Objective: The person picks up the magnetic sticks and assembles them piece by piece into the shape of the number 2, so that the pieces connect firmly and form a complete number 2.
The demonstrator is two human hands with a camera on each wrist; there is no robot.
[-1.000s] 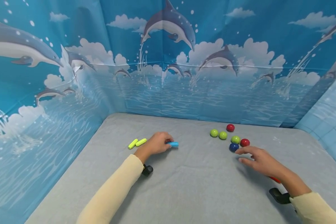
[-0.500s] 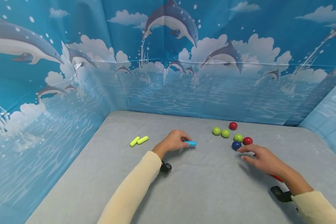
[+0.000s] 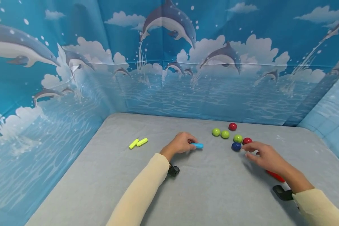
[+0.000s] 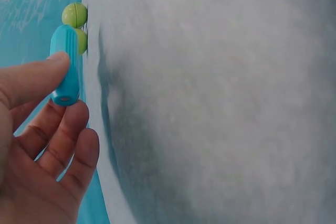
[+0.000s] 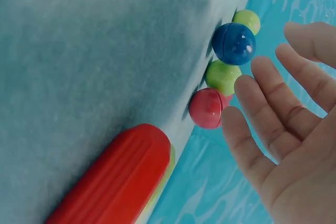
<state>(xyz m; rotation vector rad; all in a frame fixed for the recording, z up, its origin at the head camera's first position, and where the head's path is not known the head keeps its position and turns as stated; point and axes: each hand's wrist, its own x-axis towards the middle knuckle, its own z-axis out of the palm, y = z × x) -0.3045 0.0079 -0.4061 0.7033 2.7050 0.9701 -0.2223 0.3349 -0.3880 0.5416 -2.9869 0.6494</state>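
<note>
In the head view my left hand (image 3: 182,143) pinches a light-blue stick (image 3: 198,146), which points to the right. The left wrist view shows the thumb on the blue stick (image 4: 65,72), with the other fingers of the hand (image 4: 50,145) loosely bent below. My right hand (image 3: 266,157) holds nothing, its fingers relaxed close to a dark blue ball (image 3: 236,146); whether they touch it is unclear. In the right wrist view the palm of the hand (image 5: 294,119) faces the blue ball (image 5: 234,44), with a red ball (image 5: 205,108) and a green ball (image 5: 223,77) beside it.
Two yellow sticks (image 3: 137,143) lie at the left of the grey table (image 3: 186,194). Green balls (image 3: 225,134) and red balls (image 3: 233,126) sit at the back right. A red stick (image 3: 275,175) lies under the right forearm. A dolphin curtain (image 3: 164,88) stands behind.
My left hand has moved right with the light-blue stick, away from the yellow sticks and nearer the balls. My right hand has shifted only slightly near the dark blue ball.
</note>
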